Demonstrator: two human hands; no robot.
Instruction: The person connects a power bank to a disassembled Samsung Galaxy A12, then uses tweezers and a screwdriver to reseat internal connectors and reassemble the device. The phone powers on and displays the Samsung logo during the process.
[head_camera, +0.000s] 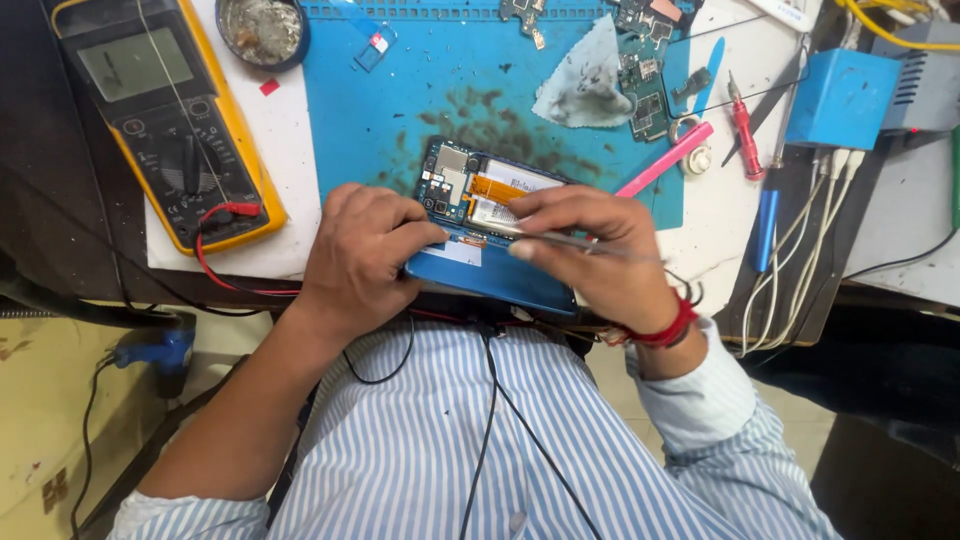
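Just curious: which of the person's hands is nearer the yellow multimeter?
Left. The left hand grips the opened phone just right of the yellow multimeter; the right hand, holding tweezers, sits beyond the phone.

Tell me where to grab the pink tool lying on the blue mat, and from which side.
Grip the pink tool near its upper right end, coming from the right. It lies flat and slanted, and its lower left end runs in behind the right hand working on the opened phone. The upper end sits clearer, though a small white round part lies close beside it.
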